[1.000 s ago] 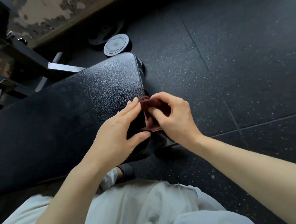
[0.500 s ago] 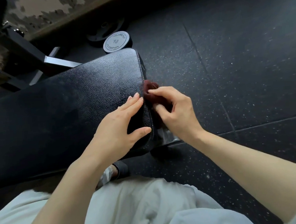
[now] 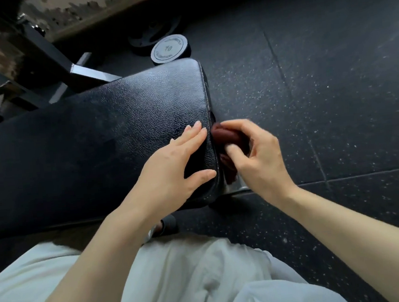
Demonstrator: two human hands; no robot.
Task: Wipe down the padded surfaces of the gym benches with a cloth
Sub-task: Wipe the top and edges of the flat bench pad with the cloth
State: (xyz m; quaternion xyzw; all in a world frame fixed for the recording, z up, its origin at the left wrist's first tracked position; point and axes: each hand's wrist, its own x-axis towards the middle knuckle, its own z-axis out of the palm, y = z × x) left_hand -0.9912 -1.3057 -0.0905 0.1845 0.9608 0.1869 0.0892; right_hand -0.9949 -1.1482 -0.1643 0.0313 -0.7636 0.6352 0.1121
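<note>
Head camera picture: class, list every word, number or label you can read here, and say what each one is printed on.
"10": on the round end face of the dumbbell lying on the floor beyond the bench pad.
Curved lettering above and below that number: too blurred to read.
No other text shows.

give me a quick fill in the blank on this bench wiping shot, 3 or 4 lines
1. The right hand grips a reddish-brown ____ against the end of the bench pad.
2. The left hand rests with straight fingers on top of the ____.
3. The round weight on the floor beyond the pad bears the number ____.
4. The floor is black with pale ____.

Missing words: cloth; bench pad; 10; specks
</note>
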